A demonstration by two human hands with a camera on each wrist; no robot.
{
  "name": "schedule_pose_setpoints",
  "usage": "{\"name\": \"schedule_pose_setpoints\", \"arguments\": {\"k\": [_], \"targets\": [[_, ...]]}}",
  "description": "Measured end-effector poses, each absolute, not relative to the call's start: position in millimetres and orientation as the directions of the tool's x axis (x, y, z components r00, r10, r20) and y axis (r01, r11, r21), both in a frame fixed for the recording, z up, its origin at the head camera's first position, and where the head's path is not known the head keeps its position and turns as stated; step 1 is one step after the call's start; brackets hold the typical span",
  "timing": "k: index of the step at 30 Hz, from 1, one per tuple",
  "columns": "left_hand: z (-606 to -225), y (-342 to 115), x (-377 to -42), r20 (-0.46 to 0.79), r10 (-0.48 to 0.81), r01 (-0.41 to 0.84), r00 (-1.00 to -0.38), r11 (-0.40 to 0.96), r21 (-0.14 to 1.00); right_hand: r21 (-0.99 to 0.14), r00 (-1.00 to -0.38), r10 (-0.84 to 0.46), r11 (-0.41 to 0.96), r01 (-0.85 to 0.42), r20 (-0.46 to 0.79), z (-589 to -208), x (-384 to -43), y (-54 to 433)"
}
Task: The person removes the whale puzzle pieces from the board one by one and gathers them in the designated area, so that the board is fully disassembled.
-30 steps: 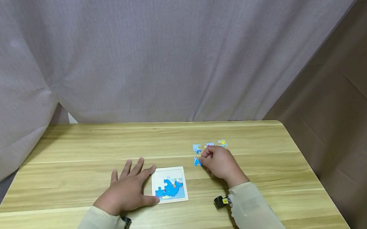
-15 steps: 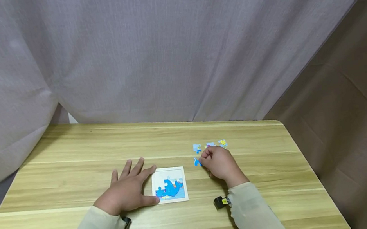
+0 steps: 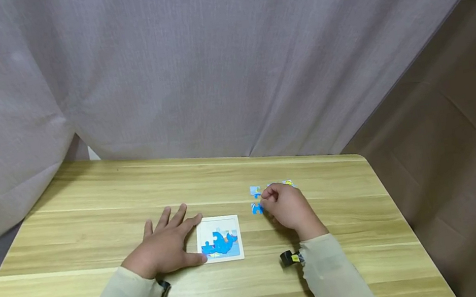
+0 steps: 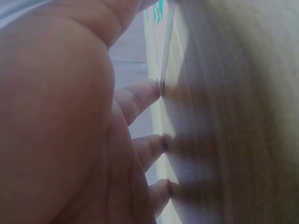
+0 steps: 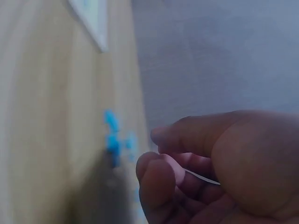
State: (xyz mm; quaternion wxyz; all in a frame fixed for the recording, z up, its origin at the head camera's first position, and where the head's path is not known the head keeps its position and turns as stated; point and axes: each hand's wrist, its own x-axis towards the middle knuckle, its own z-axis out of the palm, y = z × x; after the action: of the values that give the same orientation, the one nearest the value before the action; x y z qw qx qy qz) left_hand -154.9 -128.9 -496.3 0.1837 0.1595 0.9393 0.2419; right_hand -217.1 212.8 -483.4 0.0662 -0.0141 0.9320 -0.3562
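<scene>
My left hand [image 3: 163, 249] lies spread on the table, its thumb and index finger touching the left side of a square puzzle tray [image 3: 216, 223]. Joined pieces in the tray's lower part show a blue whale or dolphin. My right hand [image 3: 288, 206] hovers just right of a blue-and-white puzzle piece [image 3: 256, 209], which lies flat on the table. In the right wrist view the fingers are loosely curled, thumb apart from the index finger, with nothing visible between them. Above that piece sits a light-blue puzzle piece [image 3: 254, 190].
A yellow-patterned puzzle piece [image 3: 288, 183] lies beyond the right hand, and another piece beside it is mostly hidden. The wooden table [image 3: 132, 179] ends at a grey curtain [image 3: 190, 73] behind and a brown curtain [image 3: 461, 161] on the right.
My right hand has come away from the blue-and-white piece, shifting slightly right and up, so more of that piece shows. The left hand and tray have stayed put.
</scene>
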Motion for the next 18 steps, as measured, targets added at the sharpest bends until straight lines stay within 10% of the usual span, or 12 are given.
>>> {"name": "schedule_pose_setpoints", "arguments": {"k": [18], "targets": [[-497,-129,-155,-0.269,0.384,0.21,-0.883,0.837,0.505,-0.497,-0.88,-0.469,0.784,-0.372,-0.082,-443,-187,146]]}}
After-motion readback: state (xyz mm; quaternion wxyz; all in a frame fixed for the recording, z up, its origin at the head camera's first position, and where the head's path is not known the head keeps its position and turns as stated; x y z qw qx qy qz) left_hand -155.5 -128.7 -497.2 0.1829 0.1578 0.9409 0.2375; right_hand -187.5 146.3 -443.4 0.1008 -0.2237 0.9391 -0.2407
